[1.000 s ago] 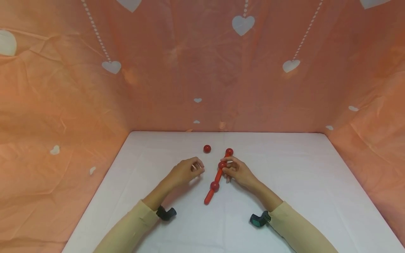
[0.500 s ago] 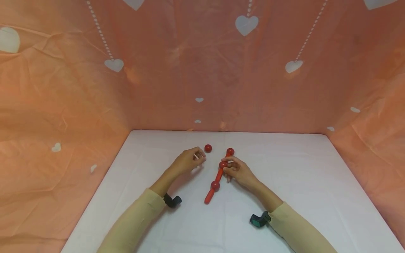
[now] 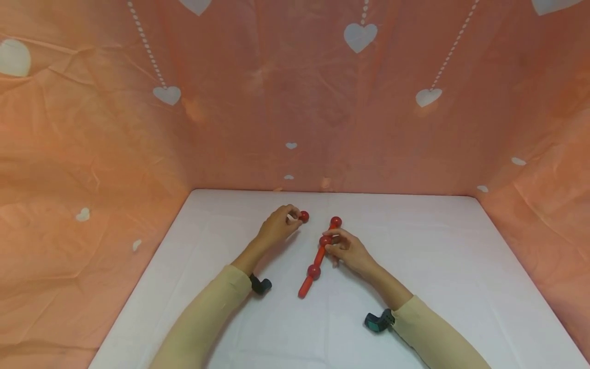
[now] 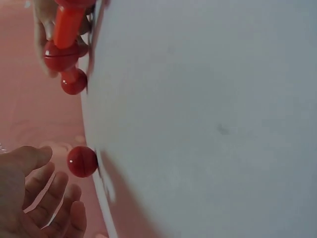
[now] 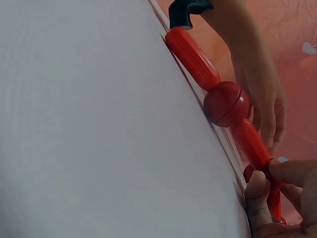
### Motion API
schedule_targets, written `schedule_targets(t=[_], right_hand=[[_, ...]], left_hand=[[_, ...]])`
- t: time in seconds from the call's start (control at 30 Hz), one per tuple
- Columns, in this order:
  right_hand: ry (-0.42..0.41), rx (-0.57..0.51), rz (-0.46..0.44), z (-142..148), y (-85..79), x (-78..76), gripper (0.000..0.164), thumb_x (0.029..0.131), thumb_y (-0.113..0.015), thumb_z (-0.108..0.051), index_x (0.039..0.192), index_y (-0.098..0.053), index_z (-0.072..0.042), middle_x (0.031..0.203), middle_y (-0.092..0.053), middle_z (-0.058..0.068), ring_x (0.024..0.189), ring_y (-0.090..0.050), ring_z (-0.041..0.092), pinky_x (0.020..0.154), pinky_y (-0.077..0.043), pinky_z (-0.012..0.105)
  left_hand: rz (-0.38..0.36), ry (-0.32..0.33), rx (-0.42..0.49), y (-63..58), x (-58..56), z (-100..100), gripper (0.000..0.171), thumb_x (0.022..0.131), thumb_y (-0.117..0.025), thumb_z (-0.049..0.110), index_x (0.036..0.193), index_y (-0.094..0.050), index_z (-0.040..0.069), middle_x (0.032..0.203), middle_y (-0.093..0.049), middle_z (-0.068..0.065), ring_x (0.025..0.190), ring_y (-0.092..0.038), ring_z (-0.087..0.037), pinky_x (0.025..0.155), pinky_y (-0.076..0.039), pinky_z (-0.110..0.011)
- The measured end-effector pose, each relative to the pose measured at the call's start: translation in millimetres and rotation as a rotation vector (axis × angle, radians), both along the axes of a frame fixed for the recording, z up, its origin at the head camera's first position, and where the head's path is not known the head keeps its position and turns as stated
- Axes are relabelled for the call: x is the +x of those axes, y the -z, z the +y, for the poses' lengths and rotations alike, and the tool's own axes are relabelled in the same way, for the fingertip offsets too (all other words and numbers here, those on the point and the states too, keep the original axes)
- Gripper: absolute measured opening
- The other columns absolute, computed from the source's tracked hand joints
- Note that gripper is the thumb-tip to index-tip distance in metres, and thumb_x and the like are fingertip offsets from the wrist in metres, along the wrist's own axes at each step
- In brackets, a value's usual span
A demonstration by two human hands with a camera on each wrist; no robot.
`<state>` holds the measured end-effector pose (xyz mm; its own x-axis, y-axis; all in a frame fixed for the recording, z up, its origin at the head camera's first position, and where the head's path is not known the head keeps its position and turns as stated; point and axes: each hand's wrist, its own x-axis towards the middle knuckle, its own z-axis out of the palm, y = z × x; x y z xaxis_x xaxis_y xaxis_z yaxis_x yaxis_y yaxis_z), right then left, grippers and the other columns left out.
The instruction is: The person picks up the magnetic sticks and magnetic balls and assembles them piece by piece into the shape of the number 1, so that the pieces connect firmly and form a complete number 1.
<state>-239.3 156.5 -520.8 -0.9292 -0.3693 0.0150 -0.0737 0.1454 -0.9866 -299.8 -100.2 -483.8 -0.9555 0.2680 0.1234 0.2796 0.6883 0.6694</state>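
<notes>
A loose red ball (image 3: 304, 216) rests on the white table. My left hand (image 3: 278, 224) is right beside it, and in the left wrist view its thumb and fingers (image 4: 37, 186) are spread with a small gap to the ball. A red stick of orange-red rods and darker red balls (image 3: 314, 271) lies slanted across the middle of the table, a bare rod at its near end and a ball at its far end. My right hand (image 3: 349, 251) pinches the stick at its middle ball between thumb and fingers, which partly hide that ball in the right wrist view.
The white table (image 3: 415, 246) is bounded at the back and sides by an orange-pink cloth (image 3: 258, 128) with pale hearts. Each wrist carries a small black camera, the left camera (image 3: 261, 285) and the right camera (image 3: 379, 321).
My left hand has moved away from me and slightly right, up to the loose ball. My right hand and the stick have stayed in place.
</notes>
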Motion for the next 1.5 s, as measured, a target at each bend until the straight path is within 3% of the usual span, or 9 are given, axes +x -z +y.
schedule_targets(t=[0.33, 0.53, 0.77, 1.17, 1.5], right_hand=[[0.014, 0.017, -0.007, 0, 1.8, -2.0, 0.042, 0.104, -0.071, -0.007, 0.144, -0.060, -0.002, 0.120, -0.062, 0.017, 0.068, -0.064, 0.018, 0.064, -0.058, 0.025], [0.017, 0.013, 0.003, 0, 1.3, -1.9, 0.042, 0.103, -0.071, -0.007, 0.144, -0.060, -0.003, 0.121, -0.062, 0.019, 0.067, -0.064, 0.019, 0.064, -0.057, 0.025], [0.023, 0.009, 0.009, 0, 3.5, -2.4, 0.043, 0.103, -0.072, -0.006, 0.144, -0.060, -0.002, 0.119, -0.062, 0.019, 0.065, -0.063, 0.016, 0.063, -0.056, 0.025], [0.024, 0.018, 0.046, -1, 4.3, -2.3, 0.040, 0.103, -0.070, -0.005, 0.141, -0.061, -0.001, 0.117, -0.063, 0.022, 0.063, -0.062, 0.015, 0.062, -0.054, 0.025], [0.041, 0.052, 0.046, 0, 5.6, -2.7, 0.039, 0.103, -0.071, -0.005, 0.140, -0.062, -0.003, 0.117, -0.064, 0.021, 0.061, -0.062, 0.016, 0.062, -0.053, 0.025]], left_hand=[[0.059, -0.011, -0.068, 3.4, -11.7, 12, 0.033, 0.100, -0.079, 0.021, 0.128, -0.066, 0.010, 0.128, -0.064, -0.015, 0.108, -0.065, -0.031, 0.090, -0.057, -0.049], [0.032, -0.013, -0.107, 3.2, -14.7, 15, 0.040, 0.101, -0.078, 0.024, 0.137, -0.064, 0.012, 0.132, -0.063, -0.014, 0.113, -0.065, -0.031, 0.094, -0.056, -0.049], [0.010, -0.009, -0.145, 5.3, -17.4, 16, 0.037, 0.102, -0.077, 0.023, 0.136, -0.067, 0.014, 0.129, -0.064, -0.011, 0.106, -0.063, -0.027, 0.090, -0.055, -0.045], [-0.021, -0.040, -0.129, 8.6, -19.9, 16, 0.033, 0.103, -0.075, 0.025, 0.133, -0.067, 0.016, 0.125, -0.067, -0.009, 0.110, -0.064, -0.026, 0.094, -0.054, -0.047], [-0.031, -0.038, -0.106, 6.7, -13.9, 15, 0.033, 0.102, -0.075, 0.027, 0.132, -0.067, 0.015, 0.124, -0.068, -0.009, 0.111, -0.064, -0.026, 0.095, -0.054, -0.048]])
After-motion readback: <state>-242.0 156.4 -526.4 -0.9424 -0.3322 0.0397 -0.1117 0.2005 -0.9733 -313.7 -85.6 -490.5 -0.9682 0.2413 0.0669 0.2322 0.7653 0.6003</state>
